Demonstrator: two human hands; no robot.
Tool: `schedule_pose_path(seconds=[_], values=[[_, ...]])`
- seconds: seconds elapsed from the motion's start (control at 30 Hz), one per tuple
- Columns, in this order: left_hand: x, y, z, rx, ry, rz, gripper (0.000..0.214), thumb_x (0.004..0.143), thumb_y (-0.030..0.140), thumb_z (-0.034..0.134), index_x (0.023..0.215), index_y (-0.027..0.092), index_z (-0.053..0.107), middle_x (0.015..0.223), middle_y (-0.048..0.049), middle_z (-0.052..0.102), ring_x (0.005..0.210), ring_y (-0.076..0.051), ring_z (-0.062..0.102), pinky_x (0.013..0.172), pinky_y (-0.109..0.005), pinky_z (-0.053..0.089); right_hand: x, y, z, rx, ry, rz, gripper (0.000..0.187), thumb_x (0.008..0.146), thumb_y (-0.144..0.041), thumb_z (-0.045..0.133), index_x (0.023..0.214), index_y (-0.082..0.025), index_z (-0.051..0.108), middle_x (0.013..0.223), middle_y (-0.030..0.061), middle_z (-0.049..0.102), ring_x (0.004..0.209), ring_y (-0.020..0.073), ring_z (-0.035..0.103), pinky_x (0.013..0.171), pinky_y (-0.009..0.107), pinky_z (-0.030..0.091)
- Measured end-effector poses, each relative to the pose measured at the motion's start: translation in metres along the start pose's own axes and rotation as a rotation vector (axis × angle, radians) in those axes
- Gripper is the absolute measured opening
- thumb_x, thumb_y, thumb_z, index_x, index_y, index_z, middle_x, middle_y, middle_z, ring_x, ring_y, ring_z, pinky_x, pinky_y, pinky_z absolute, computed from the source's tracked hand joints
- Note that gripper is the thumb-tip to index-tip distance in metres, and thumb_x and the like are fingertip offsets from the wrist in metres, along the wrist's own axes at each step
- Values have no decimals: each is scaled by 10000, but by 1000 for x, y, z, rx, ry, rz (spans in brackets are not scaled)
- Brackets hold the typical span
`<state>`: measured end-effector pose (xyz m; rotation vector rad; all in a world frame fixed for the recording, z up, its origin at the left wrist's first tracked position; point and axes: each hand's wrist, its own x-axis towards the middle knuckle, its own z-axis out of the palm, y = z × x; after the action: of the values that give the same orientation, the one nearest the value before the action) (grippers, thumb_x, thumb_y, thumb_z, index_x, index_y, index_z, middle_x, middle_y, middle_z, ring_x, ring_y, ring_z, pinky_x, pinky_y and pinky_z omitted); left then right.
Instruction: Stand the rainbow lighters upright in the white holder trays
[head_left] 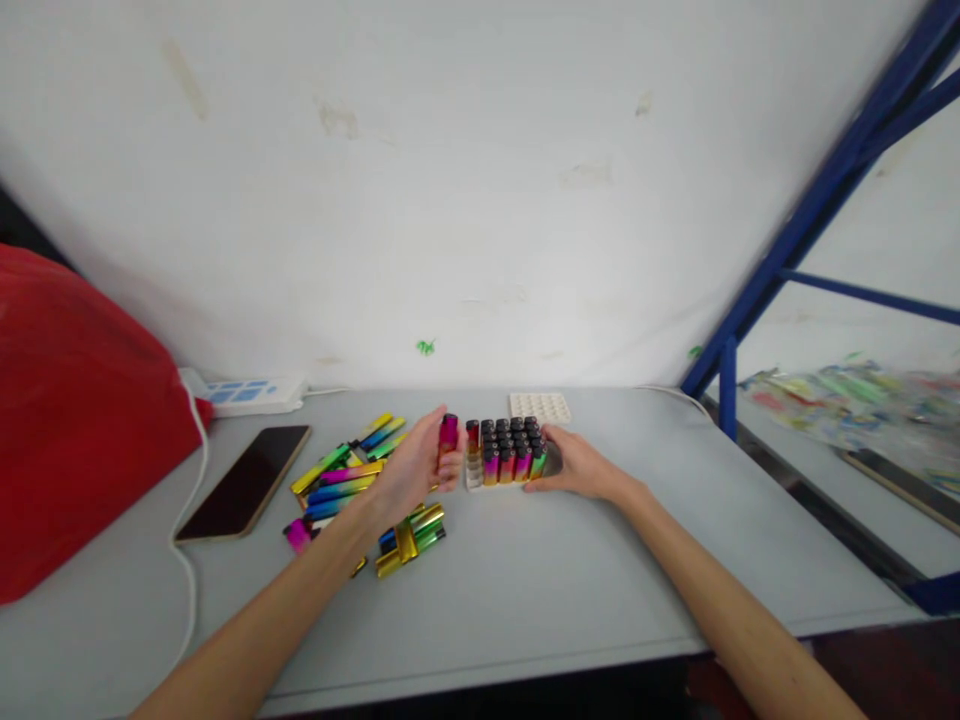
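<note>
My left hand [411,462] is closed around a magenta lighter [448,432], held upright just left of a clear display tray [474,480]. Packed upright rows of metallic lighters [514,462] with black tops stand in that tray, shading from pink and green to gold. At its left end, the front slots of one column are bare, and a red lighter [472,434] stands at the back. My right hand [579,466] grips the tray's right end, fingers behind and thumb in front. Beneath and beside my left forearm, shiny loose lighters [341,492] lie in a pile.
A white slotted tray [540,406] lies against the wall. On the left are a dark phone [246,482], a white power strip [259,395] with its cable, and a large red bag [82,430]. A blue metal frame [780,255] rises at the right.
</note>
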<state>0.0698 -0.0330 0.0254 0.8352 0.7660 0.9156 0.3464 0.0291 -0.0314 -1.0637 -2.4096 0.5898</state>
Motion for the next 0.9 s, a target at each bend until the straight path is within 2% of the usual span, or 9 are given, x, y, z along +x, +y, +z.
schedule_pose_path(seconds=[0.1,0.33,0.43,0.53,0.6,0.67,0.77,0.83,0.9], values=[[2,0,0,2,15,-25,398,938,460,402,653,183,420,581,50,261,461,-85,262,404,-175,276,0,-1,0,-12,5,6,620,686,-628,827,997,-169,551,978,62,625,861,222,560,766,317,452],[-4,-1,7,35,41,28,294,889,356,387,647,189,383,591,56,225,464,-81,192,418,-175,231,0,0,1,-30,3,14,633,684,-632,828,1009,-167,547,969,56,619,847,218,553,766,320,450],[-3,-3,6,56,64,40,311,898,390,410,661,190,379,595,61,233,463,-74,190,418,-170,212,0,0,0,-23,5,10,630,689,-628,826,1015,-165,549,987,60,622,868,223,559,777,323,453],[0,-6,2,112,90,59,377,920,515,410,732,189,430,589,68,270,450,-68,203,415,-165,201,0,0,0,-21,-2,12,631,689,-624,828,1017,-164,547,1003,66,625,886,230,566,784,329,456],[1,-8,-2,191,108,111,372,908,563,445,819,202,464,584,69,338,436,-76,243,406,-173,211,0,-1,0,-24,-4,12,634,689,-625,829,1018,-164,545,1009,69,625,892,233,567,789,335,458],[3,-9,-6,328,144,211,321,907,537,499,877,219,473,600,57,445,451,-100,353,421,-195,294,0,-1,-1,-27,-3,14,635,689,-626,829,1019,-165,544,1012,72,625,893,234,567,793,338,459],[5,-10,-11,644,227,419,262,935,469,536,897,210,543,749,7,610,674,-147,576,642,-257,489,0,-2,-1,-27,-9,23,640,688,-628,829,1032,-167,548,1014,71,630,890,235,571,795,340,460],[6,-10,-15,832,257,525,268,939,454,555,941,194,623,911,-33,668,881,-179,629,814,-294,512,0,-2,-1,-22,-15,23,645,691,-627,827,1050,-167,552,1031,73,636,901,239,576,804,344,461],[8,-9,-19,946,265,576,278,928,441,584,1002,191,678,1019,-58,687,983,-209,634,886,-322,510,0,-3,-1,-19,-16,20,649,692,-624,828,1058,-164,555,1046,77,638,913,243,578,811,348,463]])
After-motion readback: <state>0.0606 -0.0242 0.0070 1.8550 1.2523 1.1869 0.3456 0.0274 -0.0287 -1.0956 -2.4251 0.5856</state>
